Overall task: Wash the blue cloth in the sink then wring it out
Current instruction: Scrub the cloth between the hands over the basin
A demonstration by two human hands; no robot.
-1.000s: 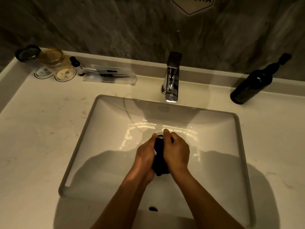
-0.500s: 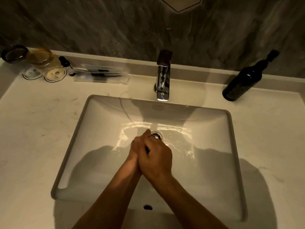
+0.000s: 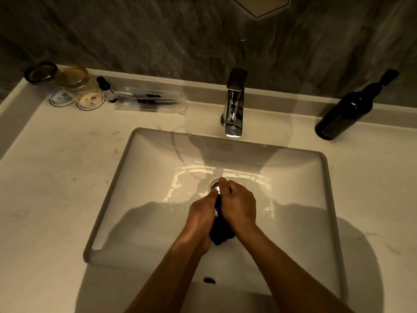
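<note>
Nearest me, my left hand [image 3: 201, 219] and right hand [image 3: 239, 207] press together over the middle of the sink [image 3: 144, 168], fingers of both curled tight around the blue cloth [image 3: 220, 231], which is bunched into a dark roll between my palms with its lower end poking out toward my wrists. I judge this to be the wringing squeeze. To do it well I'd twist the two fists in opposite directions, hold the roll low over the basin so the water falls inside, and work along its length rather than crushing one spot. Just past my knuckles sits the drain [image 3: 214, 184], ringed by a wet sheen. Farther back the faucet [image 3: 234, 105] stands on the counter [image 3: 56, 177]; I cannot tell whether it runs. A dark bottle [image 3: 343, 114] stands far right.
</note>
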